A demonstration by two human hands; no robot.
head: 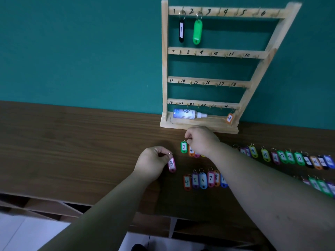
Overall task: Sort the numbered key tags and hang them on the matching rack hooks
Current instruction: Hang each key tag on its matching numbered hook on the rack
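left hand (154, 160): pinching pink 3 tag (171, 164) by its ring, mid-table
right hand (201, 140): pinching green 3 tag (184, 147) by its ring, nearer the back edge of the table (72, 142)
handling: looking light, stiff plastic; ring's the bit worth grabbing

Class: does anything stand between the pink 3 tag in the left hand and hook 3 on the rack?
Nothing visible does. The left hand pinches the pink tag by its ring. Hook 3 is bare, and the hung green tag hangs beside it, not across it.
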